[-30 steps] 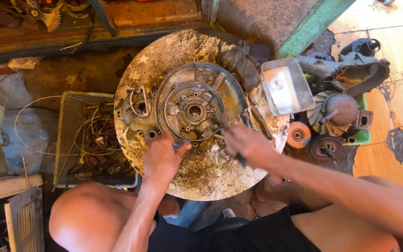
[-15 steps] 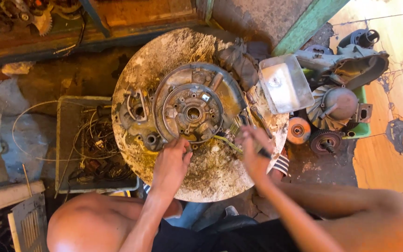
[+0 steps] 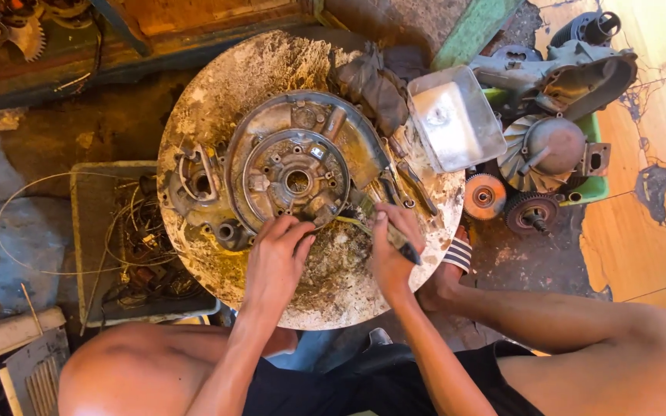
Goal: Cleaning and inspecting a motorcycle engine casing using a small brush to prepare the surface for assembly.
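Note:
A grimy metal engine plate (image 3: 294, 173) with a round inner hub lies on a dirty round wooden slab (image 3: 271, 69). My left hand (image 3: 275, 258) rests on the near edge of that plate, fingers curled against it. My right hand (image 3: 391, 250) is shut on a dark-handled tool (image 3: 404, 248), whose tip points toward the plate's lower right edge, beside a thin yellow wire (image 3: 352, 223). Both forearms reach in from the bottom of the view.
A square metal tin (image 3: 456, 115) and a dark rag (image 3: 371, 81) sit at the slab's far right. Engine housings, a fan wheel (image 3: 541, 150) and gears (image 3: 485, 196) lie to the right. A tray of tangled wires (image 3: 129, 239) stands at the left.
My right hand has drawn in toward the plate's lower edge, closer to my left hand. The left hand has stayed at the plate's near rim.

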